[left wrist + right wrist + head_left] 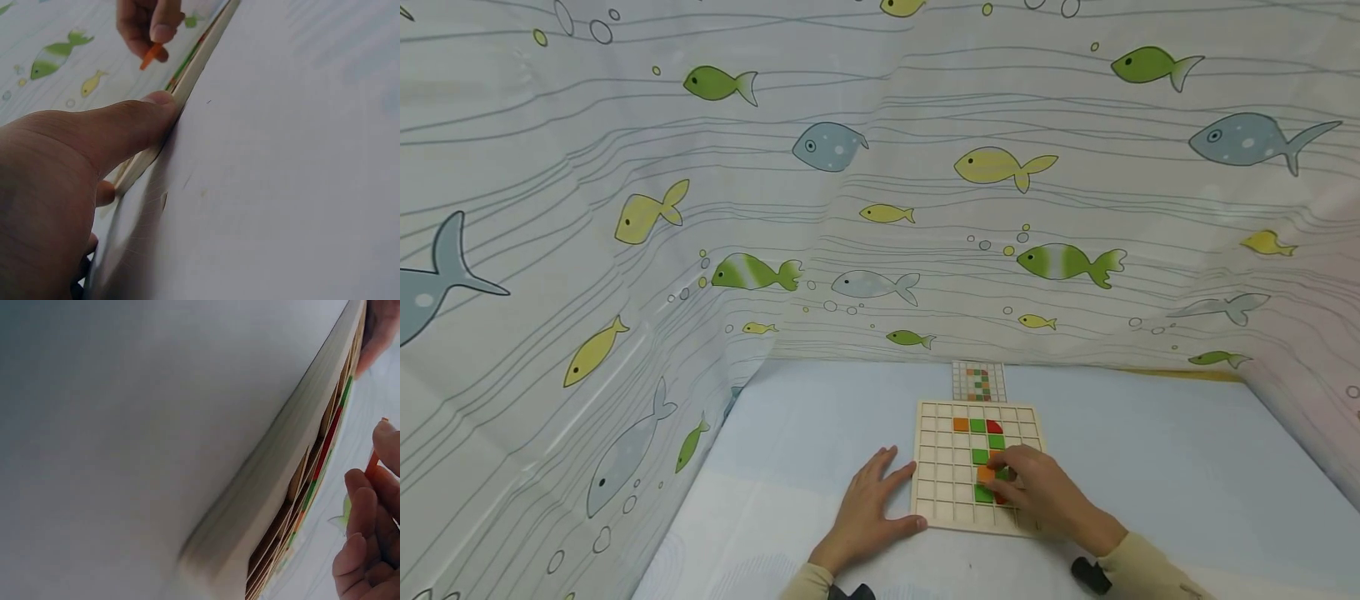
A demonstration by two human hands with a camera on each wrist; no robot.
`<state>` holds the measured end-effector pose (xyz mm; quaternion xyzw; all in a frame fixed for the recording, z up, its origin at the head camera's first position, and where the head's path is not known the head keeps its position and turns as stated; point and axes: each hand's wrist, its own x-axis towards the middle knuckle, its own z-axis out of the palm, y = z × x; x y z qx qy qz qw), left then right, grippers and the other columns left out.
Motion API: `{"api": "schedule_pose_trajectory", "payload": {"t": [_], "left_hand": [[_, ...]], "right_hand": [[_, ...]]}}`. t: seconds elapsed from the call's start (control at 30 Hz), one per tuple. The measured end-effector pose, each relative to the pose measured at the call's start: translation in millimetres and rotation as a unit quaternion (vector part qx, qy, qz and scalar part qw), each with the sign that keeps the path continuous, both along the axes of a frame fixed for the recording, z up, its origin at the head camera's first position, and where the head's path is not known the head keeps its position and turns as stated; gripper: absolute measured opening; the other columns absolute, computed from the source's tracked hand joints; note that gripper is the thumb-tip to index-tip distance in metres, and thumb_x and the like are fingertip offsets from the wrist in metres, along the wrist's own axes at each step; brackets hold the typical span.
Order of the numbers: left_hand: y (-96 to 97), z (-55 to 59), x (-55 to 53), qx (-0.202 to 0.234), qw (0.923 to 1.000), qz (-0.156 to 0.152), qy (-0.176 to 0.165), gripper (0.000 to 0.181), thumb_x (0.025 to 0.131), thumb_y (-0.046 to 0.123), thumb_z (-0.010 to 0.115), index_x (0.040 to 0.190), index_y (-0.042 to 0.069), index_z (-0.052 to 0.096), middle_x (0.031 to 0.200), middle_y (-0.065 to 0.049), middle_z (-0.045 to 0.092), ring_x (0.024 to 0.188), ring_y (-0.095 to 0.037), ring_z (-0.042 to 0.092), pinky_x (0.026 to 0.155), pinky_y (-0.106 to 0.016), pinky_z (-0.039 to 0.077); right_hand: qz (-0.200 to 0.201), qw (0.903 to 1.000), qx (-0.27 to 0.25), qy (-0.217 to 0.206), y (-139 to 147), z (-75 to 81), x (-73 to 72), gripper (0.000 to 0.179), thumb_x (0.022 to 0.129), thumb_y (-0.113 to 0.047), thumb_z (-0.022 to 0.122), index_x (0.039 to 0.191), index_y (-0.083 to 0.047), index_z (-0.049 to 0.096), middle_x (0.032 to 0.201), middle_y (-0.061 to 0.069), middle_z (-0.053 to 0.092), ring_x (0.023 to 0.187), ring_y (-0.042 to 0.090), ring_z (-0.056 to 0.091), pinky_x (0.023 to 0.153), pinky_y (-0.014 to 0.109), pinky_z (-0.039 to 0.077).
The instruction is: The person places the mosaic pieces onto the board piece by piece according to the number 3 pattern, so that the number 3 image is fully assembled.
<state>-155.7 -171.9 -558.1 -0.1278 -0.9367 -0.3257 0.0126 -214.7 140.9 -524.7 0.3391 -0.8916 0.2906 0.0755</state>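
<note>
A wooden grid board (945,502) lies on the table with green, orange and red tiles set in its cells. My right hand (1048,490) pinches a thin orange tile (986,475) between thumb and fingertips. In both wrist views that tile (150,57) is held above the board's surface. My left hand (868,508) rests at the board's left side with its fingers spread. Its thumb (134,125) touches the board's edge in the left wrist view. Part of the tile pattern is hidden under my right hand.
Behind the board lies a small card (957,385) printed with a grid of coloured squares. The pale table (1150,467) extends to both sides. A fish-patterned sheet (925,250) stands up behind and at the sides.
</note>
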Motion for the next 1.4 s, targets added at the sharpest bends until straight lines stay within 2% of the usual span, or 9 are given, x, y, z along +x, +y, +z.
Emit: {"api": "schedule_pose_trajectory", "payload": {"t": [0.1,0.2,0.43,0.6,0.8,1.03,1.17,1.4], "left_hand": [[0.2,-0.2,-0.4,-0.001,1.0,0.0,0.001,0.08,0.086,0.061,0.078,0.154,0.024,0.058,0.17,-0.013,0.038,0.16,-0.039,0.03,0.125,-0.068,0.029],[0.0,-1.0,-0.6,-0.002,1.0,0.0,0.002,0.08,0.086,0.062,0.078,0.154,0.024,0.058,0.17,-0.013,0.038,0.16,-0.039,0.03,0.125,-0.069,0.029],[-0.5,-2.6,-1.6,-0.004,1.0,0.003,0.001,0.08,0.086,0.063,0.078,0.154,0.026,0.057,0.17,-0.012,0.038,0.16,-0.039,0.03,0.124,-0.069,0.03],[-0.6,-2.0,-0.8,0.0,1.0,0.002,0.003,0.08,0.086,0.062,0.078,0.154,0.025,0.058,0.171,-0.012,0.037,0.16,-0.039,0.03,0.124,-0.069,0.031],[-1.5,-2.9,-0.8,-0.003,1.0,0.0,0.007,0.08,0.086,0.062,0.078,0.154,0.025,0.058,0.17,-0.013,0.038,0.159,-0.04,0.03,0.123,-0.069,0.031],[-1.8,-6.1,-2.3,0.002,1.0,0.002,0.007,0.08,0.086,0.064,0.077,0.154,0.026,0.057,0.171,-0.012,0.037,0.16,-0.04,0.03,0.123,-0.07,0.03],[-1.4,-7.5,-1.9,0.008,1.0,0.002,0.002,0.08,0.087,0.064,0.077,0.154,0.026,0.057,0.171,-0.012,0.037,0.16,-0.04,0.029,0.123,-0.071,0.03],[-0.7,-3.6,-1.3,0.007,1.0,-0.002,0.006,0.08,0.087,0.062,0.077,0.154,0.023,0.058,0.17,-0.014,0.037,0.159,-0.041,0.029,0.123,-0.071,0.03]], "right_hand": [[-0.003,0.9992,0.024,-0.033,-5.2,2.4,1.5,0.018,0.096,-0.027,0.08,0.11,-0.019,0.072,0.102,-0.01,0.068,0.084,0.002,0.056,0.071,0.021,0.053],[0.003,0.9985,0.04,-0.038,-9.5,3.3,3.7,0.016,0.099,-0.031,0.077,0.11,-0.021,0.07,0.104,-0.011,0.065,0.087,0.003,0.054,0.074,0.024,0.052],[0.027,0.998,0.057,0.003,-18.7,3.8,5.1,0.02,0.094,-0.033,0.083,0.104,-0.023,0.069,0.119,-0.008,0.063,0.104,0.008,0.059,0.09,0.034,0.058],[0.036,0.9979,0.054,0.006,-24.0,2.0,3.7,0.021,0.091,-0.036,0.085,0.1,-0.023,0.072,0.12,-0.008,0.062,0.112,0.014,0.063,0.097,0.04,0.059],[0.029,0.9974,0.065,-0.009,-26.8,2.7,1.8,0.02,0.09,-0.038,0.086,0.098,-0.025,0.074,0.115,-0.011,0.062,0.107,0.01,0.06,0.093,0.038,0.058],[0.03,0.9957,0.049,-0.072,-28.3,7.6,-4.7,0.016,0.087,-0.032,0.089,0.093,-0.026,0.076,0.107,-0.013,0.064,0.098,0.007,0.057,0.082,0.03,0.055],[0.037,0.9945,0.038,-0.091,-29.1,8.3,-9.1,0.014,0.085,-0.032,0.092,0.088,-0.027,0.079,0.1,-0.016,0.066,0.095,0.006,0.058,0.079,0.028,0.055],[0.041,0.9937,0.024,-0.101,-29.6,5.7,-15.3,0.015,0.081,-0.028,0.095,0.085,-0.029,0.08,0.095,-0.018,0.069,0.094,0.006,0.062,0.082,0.031,0.057]]}}
